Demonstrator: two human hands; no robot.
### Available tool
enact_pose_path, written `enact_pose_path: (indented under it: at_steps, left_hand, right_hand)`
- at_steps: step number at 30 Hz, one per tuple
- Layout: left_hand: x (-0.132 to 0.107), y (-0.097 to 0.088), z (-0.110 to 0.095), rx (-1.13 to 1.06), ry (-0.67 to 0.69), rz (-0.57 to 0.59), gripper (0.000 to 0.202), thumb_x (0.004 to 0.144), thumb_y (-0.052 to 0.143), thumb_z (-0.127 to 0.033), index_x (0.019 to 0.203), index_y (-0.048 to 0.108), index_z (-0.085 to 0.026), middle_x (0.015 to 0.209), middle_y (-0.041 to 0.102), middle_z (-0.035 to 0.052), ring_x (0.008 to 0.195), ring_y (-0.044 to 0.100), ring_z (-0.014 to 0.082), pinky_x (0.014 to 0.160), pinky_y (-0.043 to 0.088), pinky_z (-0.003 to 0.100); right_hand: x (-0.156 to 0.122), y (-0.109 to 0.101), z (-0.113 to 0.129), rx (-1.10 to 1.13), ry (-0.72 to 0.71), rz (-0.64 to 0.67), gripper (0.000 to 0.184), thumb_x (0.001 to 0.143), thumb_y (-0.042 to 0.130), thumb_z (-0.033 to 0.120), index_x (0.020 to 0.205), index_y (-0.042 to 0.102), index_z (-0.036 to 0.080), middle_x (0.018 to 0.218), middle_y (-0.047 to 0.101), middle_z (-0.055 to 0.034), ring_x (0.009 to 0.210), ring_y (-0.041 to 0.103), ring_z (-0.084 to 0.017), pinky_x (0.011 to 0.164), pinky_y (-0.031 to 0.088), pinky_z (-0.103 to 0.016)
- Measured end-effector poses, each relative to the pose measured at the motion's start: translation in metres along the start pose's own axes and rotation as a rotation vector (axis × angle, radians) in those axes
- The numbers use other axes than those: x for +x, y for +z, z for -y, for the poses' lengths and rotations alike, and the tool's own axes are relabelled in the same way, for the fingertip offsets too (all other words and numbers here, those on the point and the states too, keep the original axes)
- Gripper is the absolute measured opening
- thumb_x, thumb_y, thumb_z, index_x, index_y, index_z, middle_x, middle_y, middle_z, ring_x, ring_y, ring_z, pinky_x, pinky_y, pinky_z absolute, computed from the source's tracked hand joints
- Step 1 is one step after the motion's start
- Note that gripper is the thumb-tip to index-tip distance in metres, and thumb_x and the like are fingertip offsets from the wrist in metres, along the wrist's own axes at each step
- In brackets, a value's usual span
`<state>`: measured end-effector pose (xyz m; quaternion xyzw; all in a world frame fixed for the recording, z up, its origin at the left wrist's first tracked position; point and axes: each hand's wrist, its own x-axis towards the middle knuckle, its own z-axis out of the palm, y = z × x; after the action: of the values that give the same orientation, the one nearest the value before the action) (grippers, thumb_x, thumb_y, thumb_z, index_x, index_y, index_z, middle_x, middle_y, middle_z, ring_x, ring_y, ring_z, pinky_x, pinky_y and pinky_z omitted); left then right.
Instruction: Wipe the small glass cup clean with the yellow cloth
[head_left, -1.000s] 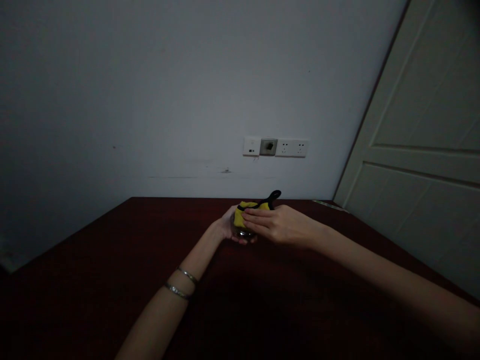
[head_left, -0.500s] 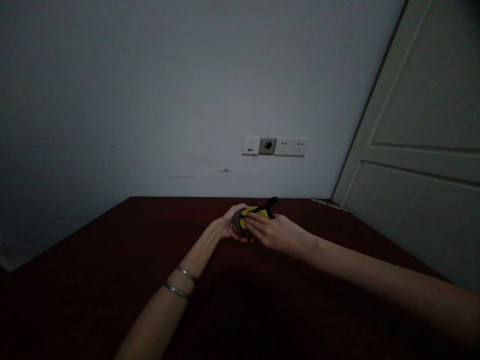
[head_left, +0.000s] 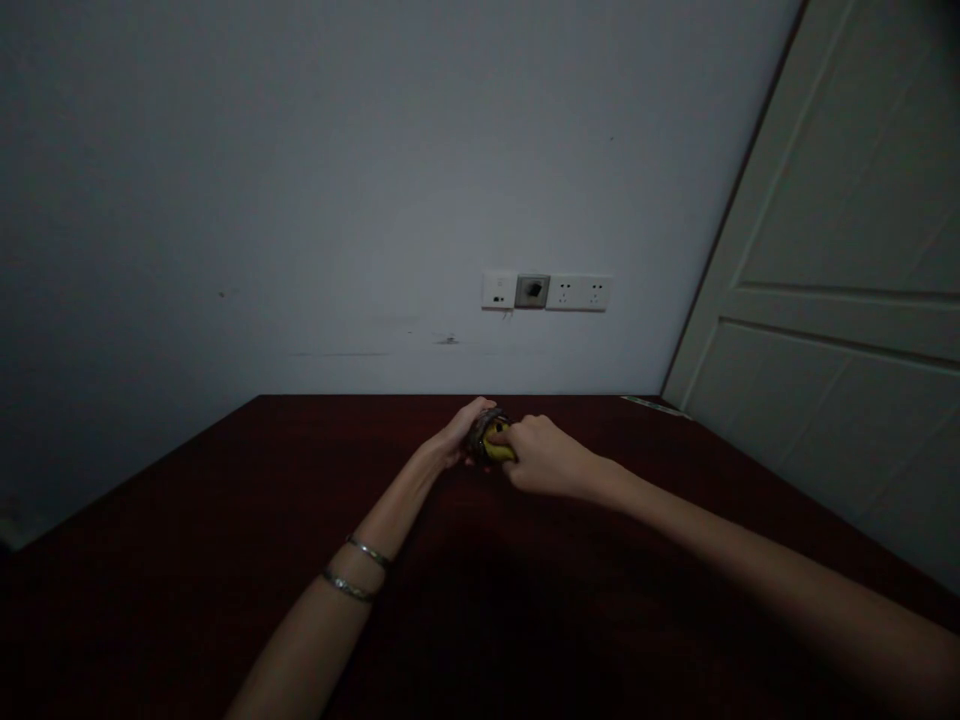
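Note:
Both my arms reach out over a dark red table (head_left: pixel 225 560). My left hand (head_left: pixel 459 437) is wrapped round a small clear jar (head_left: pixel 478 438), of which only an edge shows. My right hand (head_left: pixel 544 457) is closed in a fist and presses a yellow cloth (head_left: pixel 496 440) with black trim into the jar's mouth. Only a small patch of the cloth is visible between my hands. Two thin bracelets (head_left: pixel 358 567) sit on my left wrist.
A pale wall stands behind the table, with a row of sockets and a switch (head_left: pixel 546 292). A white panelled door (head_left: pixel 840 300) is at the right. The room is dim.
The yellow cloth lay bunched on top of the jar with its black end sticking up. My right hand has closed and pushed it down, so most of it is now hidden.

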<state>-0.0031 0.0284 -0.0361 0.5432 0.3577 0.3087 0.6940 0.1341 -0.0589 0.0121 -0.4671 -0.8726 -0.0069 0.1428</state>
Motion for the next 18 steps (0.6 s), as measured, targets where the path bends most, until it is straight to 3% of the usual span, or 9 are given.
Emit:
enact_pose_path:
  at_steps: [4, 9, 12, 14, 16, 18]
  left_hand:
    - [0.003, 0.002, 0.001, -0.042, 0.125, -0.096, 0.043, 0.079, 0.041, -0.048, 0.058, 0.059, -0.015, 0.039, 0.051, 0.001, 0.027, 0.038, 0.0096, 0.028, 0.021, 0.022]
    - [0.012, 0.002, 0.005, -0.18, 0.554, -0.238, 0.033, 0.07, 0.052, -0.042, 0.067, 0.064, -0.012, 0.06, 0.063, 0.005, 0.052, 0.056, 0.0139, 0.053, 0.043, 0.024]
    - [0.013, -0.001, 0.009, -0.124, 0.708, -0.193, 0.043, 0.07, 0.05, -0.049, 0.076, 0.067, -0.01, 0.071, 0.066, 0.0074, 0.066, 0.059, 0.0182, 0.066, 0.046, 0.028]
    - [0.01, -0.002, 0.011, -0.065, 0.788, -0.181, 0.045, 0.071, 0.049, -0.05, 0.081, 0.068, -0.011, 0.076, 0.067, 0.0078, 0.072, 0.059, 0.0198, 0.07, 0.045, 0.029]
    - [0.006, -0.003, 0.011, -0.01, 0.843, -0.182, 0.044, 0.071, 0.049, -0.05, 0.083, 0.068, -0.011, 0.08, 0.067, 0.008, 0.075, 0.059, 0.0208, 0.072, 0.044, 0.029]
    - [0.003, -0.003, 0.011, 0.037, 0.863, -0.168, 0.043, 0.072, 0.05, -0.049, 0.084, 0.068, -0.012, 0.081, 0.067, 0.008, 0.076, 0.059, 0.0212, 0.073, 0.044, 0.029]
  right_hand:
    - [0.006, 0.0, -0.001, 0.507, 0.238, -0.037, 0.023, 0.063, 0.047, 0.015, 0.07, 0.069, 0.018, 0.056, 0.059, -0.0013, 0.047, 0.051, -0.012, 0.049, 0.041, -0.026]
    - [0.005, 0.01, 0.01, 1.17, 0.501, -0.171, 0.032, 0.054, 0.047, 0.017, 0.08, 0.066, 0.014, 0.061, 0.058, -0.0004, 0.047, 0.052, -0.012, 0.04, 0.046, -0.024]
    - [0.002, 0.012, 0.018, 1.484, 0.554, -0.306, 0.026, 0.05, 0.048, 0.012, 0.072, 0.062, 0.012, 0.064, 0.056, -0.0005, 0.051, 0.052, -0.009, 0.039, 0.044, -0.017]
    - [0.001, 0.012, 0.021, 1.697, 0.67, -0.367, 0.02, 0.052, 0.049, 0.008, 0.069, 0.059, 0.011, 0.067, 0.056, -0.0019, 0.053, 0.052, -0.007, 0.04, 0.044, -0.012]
    - [-0.001, 0.01, 0.021, 1.893, 0.785, -0.393, 0.02, 0.056, 0.049, 0.006, 0.073, 0.058, 0.011, 0.072, 0.058, -0.0042, 0.056, 0.053, -0.006, 0.042, 0.045, -0.009]
    - [-0.002, 0.008, 0.019, 2.04, 0.803, -0.385, 0.022, 0.06, 0.049, 0.005, 0.079, 0.059, 0.01, 0.076, 0.059, -0.0051, 0.057, 0.054, -0.005, 0.043, 0.045, -0.007]
